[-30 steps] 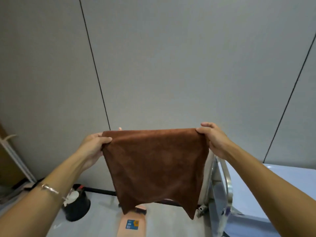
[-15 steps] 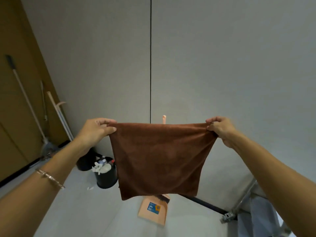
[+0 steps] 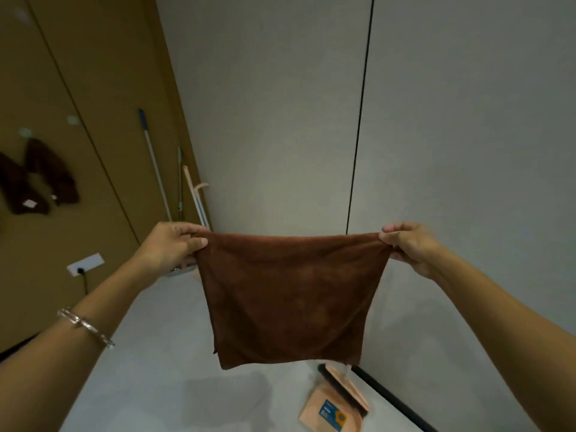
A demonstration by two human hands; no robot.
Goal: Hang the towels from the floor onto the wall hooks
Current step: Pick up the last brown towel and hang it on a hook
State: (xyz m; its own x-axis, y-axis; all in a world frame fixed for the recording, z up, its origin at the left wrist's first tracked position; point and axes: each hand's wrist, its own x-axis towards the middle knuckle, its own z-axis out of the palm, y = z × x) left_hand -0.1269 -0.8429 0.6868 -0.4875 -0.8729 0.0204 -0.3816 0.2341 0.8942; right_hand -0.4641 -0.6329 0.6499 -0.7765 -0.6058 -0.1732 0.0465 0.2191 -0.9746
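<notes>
1. Brown towel (image 3: 290,294) is off the floor (image 3: 149,378). It hangs in the air in front of the grey wall (image 3: 274,120), spread flat btw both hands.
2. Left hand (image 3: 170,244) pinches the top-left corner w/ fingers curled over the hem. Right hand (image 3: 408,247) pinches the top-right corner the same way. Top edge is near taut w/ a slight sag mid; the lower edge hangs free.
3. Why held so: prob. spread out to find a corner or hem for hooking, and to keep the cloth off the ground.
4. Two dark towels (image 3: 51,173) already hang on the brown wall (image 3: 93,73), far left. A pale round hook (image 3: 72,120) to their right looks bare, so it's the likely target, but it's too small to be sure.
5. Room: open floor to the left, nothing btw towel and that wall. Mop handles (image 3: 152,157) lean in the corner beyond the left hand, so mind the swing. Dustpan (image 3: 335,406) lies below-right of the towel. A wall socket (image 3: 84,265) w/ cord sits low on the brown wall.
</notes>
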